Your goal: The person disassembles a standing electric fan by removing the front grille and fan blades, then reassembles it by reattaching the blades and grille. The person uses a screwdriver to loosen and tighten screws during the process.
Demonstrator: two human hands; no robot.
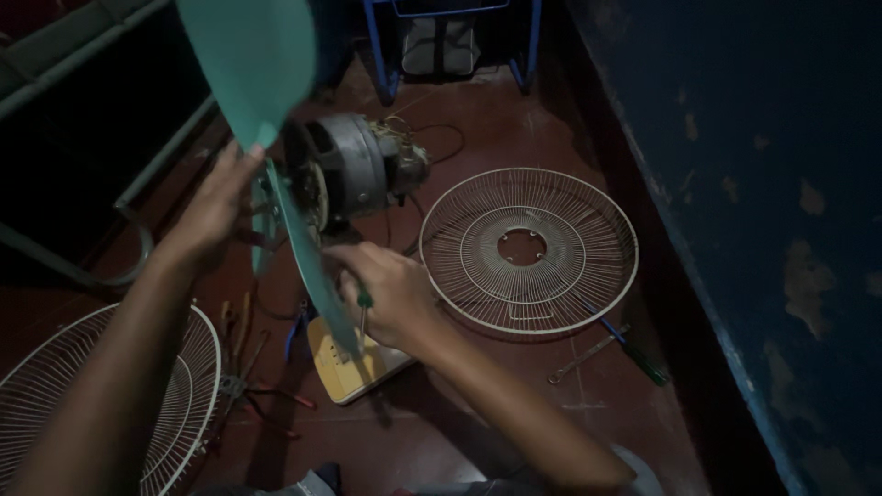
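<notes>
A fan's green plastic blade set (253,64) stands on the grey motor housing (354,165), upright above the red floor. My left hand (216,207) rests against the hub of the blades, fingers spread on it. My right hand (386,294) is closed around a small tool with a green handle (365,300), close to a lower blade (312,266). The tool's tip is hidden behind my fingers.
A white wire fan guard (528,248) lies flat on the floor to the right. Another guard (101,395) lies at the lower left. Pliers and other tools (266,367), a yellowish box (354,367), a wrench (588,354) and a screwdriver (634,354) lie about. A blue wall (781,230) runs along the right.
</notes>
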